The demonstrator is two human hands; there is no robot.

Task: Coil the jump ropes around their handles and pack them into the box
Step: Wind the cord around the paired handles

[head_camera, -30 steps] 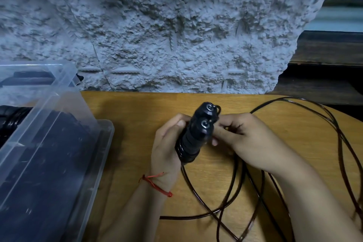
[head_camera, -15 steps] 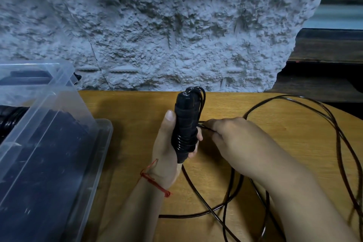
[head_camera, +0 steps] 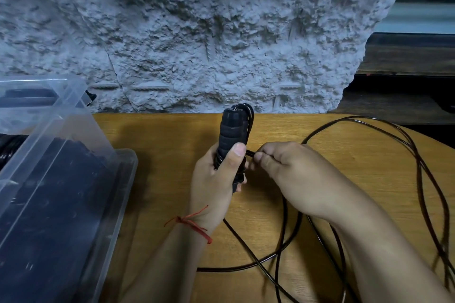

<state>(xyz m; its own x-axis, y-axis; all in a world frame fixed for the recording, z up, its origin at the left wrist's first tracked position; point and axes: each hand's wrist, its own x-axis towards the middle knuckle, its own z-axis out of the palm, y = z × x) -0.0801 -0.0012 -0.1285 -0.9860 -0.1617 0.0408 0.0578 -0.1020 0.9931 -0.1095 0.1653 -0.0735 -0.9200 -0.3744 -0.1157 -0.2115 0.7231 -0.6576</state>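
Observation:
My left hand grips the two black jump rope handles held together and upright over the wooden table, thumb pressed on their front. A few turns of thin black rope wrap the handles near my fingers. My right hand pinches the rope just right of the handles. The loose rope trails in wide loops across the table's right side and under my right forearm. A clear plastic box stands at the left with dark coiled ropes inside.
A rough grey stone wall rises right behind the table. The box's clear lid leans up at the far left. A dark wooden ledge lies beyond the table's rounded right edge.
The handles tilted from pointing at the camera to upright. My right hand came from behind the handles to their right side, drawing the rope round them; the left thumb now presses on the front.

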